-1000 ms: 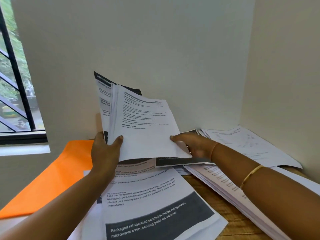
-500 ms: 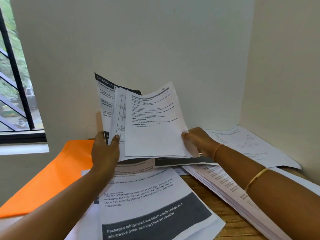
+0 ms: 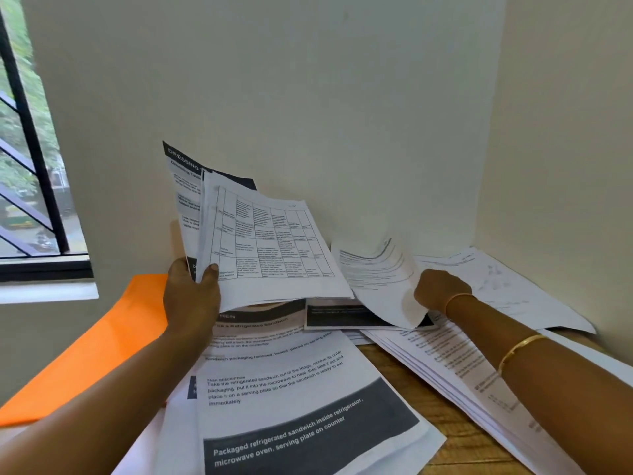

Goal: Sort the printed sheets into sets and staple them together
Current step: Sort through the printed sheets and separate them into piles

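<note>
Two hands held paper above a wooden table (image 3: pixel 455 440). The left hand (image 3: pixel 191 296) gripped a sheaf (image 3: pixel 274 248) by its lower left corner, thumb pressed on the front page, a printed grid, with the fingers curled behind. The sheaf stood tilted upright near the back wall. The right hand (image 3: pixel 438 289) held one sheet (image 3: pixel 376 279) by its right edge, the page curling over just right of the sheaf; its fingertips were hidden behind the paper. Below lay a front pile (image 3: pixel 291 389) topped by a sandwich page, a right pile (image 3: pixel 462 371) under the right forearm, and loose pages (image 3: pixel 507 279) in the corner. An orange folder (image 3: pixel 96 347) lay at the left, below a window (image 3: pixel 30 200).
</note>
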A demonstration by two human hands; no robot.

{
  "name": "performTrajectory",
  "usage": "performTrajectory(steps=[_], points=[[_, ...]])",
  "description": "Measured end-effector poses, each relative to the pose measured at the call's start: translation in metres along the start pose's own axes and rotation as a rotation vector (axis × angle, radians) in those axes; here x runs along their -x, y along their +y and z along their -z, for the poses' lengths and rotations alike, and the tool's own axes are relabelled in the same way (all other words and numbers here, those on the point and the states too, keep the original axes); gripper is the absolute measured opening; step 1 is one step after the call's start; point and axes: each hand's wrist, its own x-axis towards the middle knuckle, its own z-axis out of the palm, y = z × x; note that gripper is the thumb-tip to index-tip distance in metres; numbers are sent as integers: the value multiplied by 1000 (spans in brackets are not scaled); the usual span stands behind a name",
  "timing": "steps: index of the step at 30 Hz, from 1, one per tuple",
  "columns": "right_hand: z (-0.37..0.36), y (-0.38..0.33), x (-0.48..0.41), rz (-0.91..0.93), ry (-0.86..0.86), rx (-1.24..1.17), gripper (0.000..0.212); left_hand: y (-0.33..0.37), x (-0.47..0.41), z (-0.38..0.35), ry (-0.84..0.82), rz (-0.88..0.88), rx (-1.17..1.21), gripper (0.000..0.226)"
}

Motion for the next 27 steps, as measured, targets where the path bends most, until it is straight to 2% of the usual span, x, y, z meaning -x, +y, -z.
performTrajectory(steps=[4,14,16,18,20,23,24,25,27], points=[[-8,-8,1,29,45,108,32,0,-4,6,21,-5,-11,25],[-19,-32,0,63,50,76,26,-1,-1,13,12,-8,26,24],[-24,-32,0,25,53,61,34,-1,1,13,4,-5,46,23],[-30,-31,-1,-21,64,62,53,-1,2,14,-3,-10,58,21],[-35,-31,-1,-32,150,107,61,-2,3,14,-10,-11,73,19],[-28,-39,0,150,378,142,39,-2,4,11,-17,-3,88,20],[-24,-45,3,239,400,10,35,-2,5,10,-20,-6,88,21],[-16,-53,10,281,330,-232,38,-2,5,9,-21,-10,82,21],[-4,-71,24,221,3,-763,42,-1,8,6,-17,-26,65,23]])
